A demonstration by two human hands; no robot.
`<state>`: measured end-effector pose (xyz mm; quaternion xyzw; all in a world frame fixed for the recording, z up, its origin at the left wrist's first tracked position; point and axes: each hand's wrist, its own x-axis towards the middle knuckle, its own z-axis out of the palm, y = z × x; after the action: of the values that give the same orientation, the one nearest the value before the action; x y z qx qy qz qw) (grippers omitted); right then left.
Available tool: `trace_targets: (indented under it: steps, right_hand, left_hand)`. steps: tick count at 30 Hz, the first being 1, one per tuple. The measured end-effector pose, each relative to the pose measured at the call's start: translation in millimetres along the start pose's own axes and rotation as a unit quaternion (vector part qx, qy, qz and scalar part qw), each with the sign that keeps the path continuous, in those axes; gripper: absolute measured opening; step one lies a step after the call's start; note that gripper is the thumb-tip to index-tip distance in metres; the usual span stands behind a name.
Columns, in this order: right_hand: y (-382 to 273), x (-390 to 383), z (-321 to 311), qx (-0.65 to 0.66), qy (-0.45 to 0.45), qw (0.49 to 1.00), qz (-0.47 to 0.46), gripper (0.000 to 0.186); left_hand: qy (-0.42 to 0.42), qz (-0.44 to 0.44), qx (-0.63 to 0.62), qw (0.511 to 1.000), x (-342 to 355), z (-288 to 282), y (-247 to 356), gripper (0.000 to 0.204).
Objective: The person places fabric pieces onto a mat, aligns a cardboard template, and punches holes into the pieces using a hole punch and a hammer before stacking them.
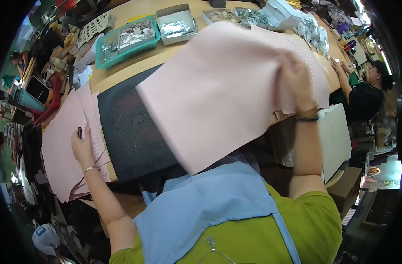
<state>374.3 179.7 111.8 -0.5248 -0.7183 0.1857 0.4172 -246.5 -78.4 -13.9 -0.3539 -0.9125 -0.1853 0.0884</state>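
My right hand (296, 81) is closed on the edge of a large pale pink textured sheet (209, 92), lifted and tilted over the table; it is partly blurred by motion. At the left, my left hand (81, 148) rests over a stack of similar pink sheets (60, 145). From its closed fingers pokes the end of a short, dark, pen-like tool (80, 133). Between the stack and the raised sheet lies a black work mat (130, 123), partly covered by that sheet. More pink sheets (313, 66) lie behind my right hand.
A teal tray (103, 64) and a white box (182, 41) hold small packed parts at the table's far side. Farther right are a tray of metal pieces (251, 17) and crumpled pale wrapping (313, 33). A co-worker (363, 90) sits at the right. A pale board (335, 136) stands near my right arm.
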Motion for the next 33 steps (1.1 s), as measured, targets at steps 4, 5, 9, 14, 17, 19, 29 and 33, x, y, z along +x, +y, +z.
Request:
trace_targets:
  steps: [4, 5, 9, 14, 17, 19, 29, 33]
  right_hand:
    - [104, 71, -159, -0.186, 0.045, 0.981, -0.011, 0.045]
    - [125, 79, -192, -0.189, 0.045, 0.981, -0.012, 0.045]
    - [159, 91, -200, -0.51, 0.017, 0.859, 0.032, 0.052]
    - [141, 52, -64, -0.278, -0.021, 0.959, -0.047, 0.046]
    - [55, 10, 19, -0.229, -0.072, 0.958, -0.156, 0.037]
    - [30, -12, 51, -0.268, -0.124, 0.951, -0.087, 0.038]
    - [57, -26, 75, -0.263, -0.126, 0.956, -0.024, 0.039]
    - [25, -31, 70, 0.013, -0.172, 0.971, 0.168, 0.045]
  left_hand:
    - [0.035, 0.05, -0.049, 0.997, 19, 19, -26, 0.056]
    - [0.033, 0.049, -0.052, 0.997, 23, 22, -28, 0.056]
    - [-0.052, -0.025, -0.172, 0.983, 22, 7, -36, 0.042]
    - [-0.127, -0.118, -0.442, 0.88, -7, -19, 8, 0.031]
    - [-0.218, -0.132, -0.582, 0.772, -44, -52, 74, 0.028]
    - [-0.246, -0.118, -0.619, 0.737, -67, -57, 115, 0.028]
    - [-0.417, -0.015, -0.685, 0.598, -171, -8, 286, 0.026]
    - [-0.39, 0.083, -0.668, 0.628, -193, 16, 311, 0.029]
